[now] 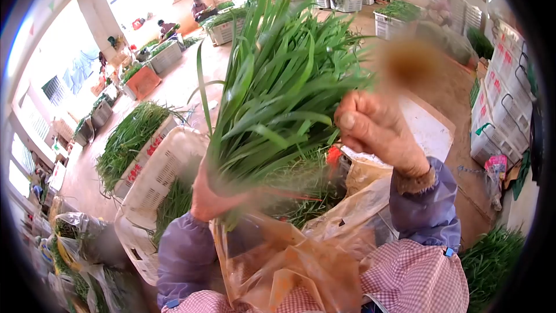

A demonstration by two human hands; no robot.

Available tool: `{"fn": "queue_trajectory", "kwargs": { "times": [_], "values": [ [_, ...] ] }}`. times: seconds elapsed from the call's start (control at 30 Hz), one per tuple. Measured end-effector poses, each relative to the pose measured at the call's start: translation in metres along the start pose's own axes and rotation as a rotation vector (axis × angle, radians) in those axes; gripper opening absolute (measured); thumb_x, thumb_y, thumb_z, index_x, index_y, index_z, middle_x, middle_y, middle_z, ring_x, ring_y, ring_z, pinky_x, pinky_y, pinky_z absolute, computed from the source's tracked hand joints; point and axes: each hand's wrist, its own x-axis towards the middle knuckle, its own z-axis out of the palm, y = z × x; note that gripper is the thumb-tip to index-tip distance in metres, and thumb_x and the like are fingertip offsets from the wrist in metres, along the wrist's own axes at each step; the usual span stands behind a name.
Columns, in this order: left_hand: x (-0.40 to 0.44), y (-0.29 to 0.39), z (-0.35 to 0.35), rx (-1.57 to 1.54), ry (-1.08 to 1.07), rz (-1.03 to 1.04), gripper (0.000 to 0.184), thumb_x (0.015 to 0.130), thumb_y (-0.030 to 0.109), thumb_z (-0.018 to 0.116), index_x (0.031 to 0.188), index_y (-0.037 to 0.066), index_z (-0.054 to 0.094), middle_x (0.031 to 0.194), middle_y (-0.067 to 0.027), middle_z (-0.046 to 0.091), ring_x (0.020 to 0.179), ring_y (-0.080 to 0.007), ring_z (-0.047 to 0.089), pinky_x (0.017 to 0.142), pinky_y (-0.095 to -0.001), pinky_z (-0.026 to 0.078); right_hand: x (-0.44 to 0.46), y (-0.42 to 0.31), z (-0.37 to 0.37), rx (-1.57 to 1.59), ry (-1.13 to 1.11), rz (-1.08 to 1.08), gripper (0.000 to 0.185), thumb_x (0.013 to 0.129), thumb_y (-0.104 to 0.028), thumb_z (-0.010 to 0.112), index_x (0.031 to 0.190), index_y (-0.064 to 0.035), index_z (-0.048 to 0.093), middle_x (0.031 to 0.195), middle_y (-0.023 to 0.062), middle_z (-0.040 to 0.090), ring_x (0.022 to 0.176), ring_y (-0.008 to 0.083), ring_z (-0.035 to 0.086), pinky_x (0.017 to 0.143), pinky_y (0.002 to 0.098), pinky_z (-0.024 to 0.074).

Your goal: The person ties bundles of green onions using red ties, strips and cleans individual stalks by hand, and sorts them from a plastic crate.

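Note:
A large bunch of green chives [284, 81] rises in front of me, its long flat leaves fanning up and to the right. My left hand [217, 194] is closed around its lower end; the stalks there are partly blurred. Against the right side of the leaves, my right hand [376, 130] is closed in a pinch, thumb over the fingers. Whatever it may hold is hidden. A translucent plastic apron [284, 261] covers my lap below the bunch. Behind and beneath lie loose green scraps [307, 197].
White plastic crates [174, 162] stand at my left, one heaped with greens [136, 139]. Stacked white crates [504, 93] rise on the right. More greens [492, 266] lie at lower right. Several people sit among crates farther back. A brown blur [412, 61] covers part of the view.

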Motion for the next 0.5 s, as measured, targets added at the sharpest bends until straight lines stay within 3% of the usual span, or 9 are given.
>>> {"fn": "queue_trajectory", "kwargs": {
  "times": [0.07,0.13,0.27,0.33,0.37,0.43,0.47,0.5],
  "values": [
    [-0.004,-0.001,-0.026,0.150,-0.007,0.026,0.097,0.055,0.006,0.086,0.135,-0.001,0.031,0.125,-0.0164,0.051,0.113,-0.0236,0.054,0.098,-0.0367,0.044,-0.012,0.014,0.001,-0.092,0.084,0.082,0.018,0.096,-0.022,0.054,0.085,-0.0078,0.056,0.060,-0.0044,0.051,0.046,0.0023,0.040,0.040,0.0183,0.0290],
    [-0.016,-0.006,-0.051,0.222,-0.015,-0.036,0.113,0.051,0.023,0.090,0.140,-0.003,0.027,0.128,-0.0194,0.049,0.117,-0.0274,0.051,0.100,-0.0375,0.041,-0.023,0.033,-0.004,-0.102,0.104,0.153,0.014,0.096,-0.019,0.053,0.091,-0.0075,0.058,0.062,-0.0033,0.054,0.046,0.0018,0.041,0.040,0.0174,0.0305],
    [-0.048,0.002,-0.082,0.280,0.021,-0.129,0.111,0.050,0.017,0.087,0.142,0.000,0.027,0.124,-0.0180,0.052,0.114,-0.0267,0.053,0.099,-0.0371,0.042,-0.045,0.073,-0.010,-0.076,0.270,0.296,0.011,0.095,-0.014,0.054,0.092,-0.0067,0.061,0.060,-0.0028,0.056,0.046,0.0023,0.044,0.041,0.0176,0.0349],
    [-0.078,-0.004,-0.087,0.337,-0.002,-0.204,0.109,0.050,0.015,0.085,0.141,0.001,0.027,0.123,-0.0174,0.053,0.113,-0.0256,0.053,0.098,-0.0363,0.042,-0.049,0.075,-0.009,-0.372,0.267,0.442,0.010,0.093,-0.011,0.055,0.087,-0.0051,0.060,0.067,-0.0027,0.058,0.053,0.0044,0.048,0.046,0.0201,0.0384],
    [-0.096,-0.013,-0.087,0.350,0.008,-0.246,0.108,0.050,0.016,0.085,0.141,0.000,0.028,0.123,-0.0176,0.053,0.113,-0.0254,0.053,0.098,-0.0360,0.042,-0.053,0.088,-0.011,-0.344,0.258,0.473,0.010,0.093,-0.011,0.055,0.087,-0.0051,0.060,0.067,-0.0027,0.058,0.053,0.0044,0.048,0.046,0.0201,0.0384],
    [-0.131,-0.030,-0.085,0.413,0.036,-0.284,0.107,0.050,0.017,0.084,0.139,-0.002,0.029,0.123,-0.0177,0.053,0.111,-0.0254,0.054,0.097,-0.0353,0.043,-0.062,0.113,-0.014,-1.356,0.116,0.099,0.009,0.090,-0.006,0.055,0.083,-0.0030,0.059,0.078,-0.0021,0.059,0.065,0.0056,0.051,0.056,0.0226,0.0420],
    [-0.152,-0.042,-0.083,0.410,0.042,-0.349,0.107,0.049,0.017,0.084,0.139,-0.003,0.029,0.122,-0.0176,0.053,0.112,-0.0257,0.054,0.097,-0.0355,0.042,-0.065,0.117,-0.009,-1.334,0.110,0.109,0.009,0.090,-0.006,0.055,0.083,-0.0030,0.059,0.078,-0.0021,0.059,0.065,0.0056,0.051,0.056,0.0226,0.0420],
    [-0.161,-0.039,-0.076,0.413,0.063,-0.397,0.108,0.049,0.017,0.085,0.139,-0.002,0.029,0.123,-0.0176,0.053,0.112,-0.0258,0.053,0.098,-0.0358,0.042,-0.063,0.117,0.000,-1.025,0.220,0.109,0.007,0.089,-0.003,0.054,0.084,-0.0023,0.059,0.081,-0.0003,0.059,0.069,0.0068,0.051,0.060,0.0232,0.0427]
  ]
}}
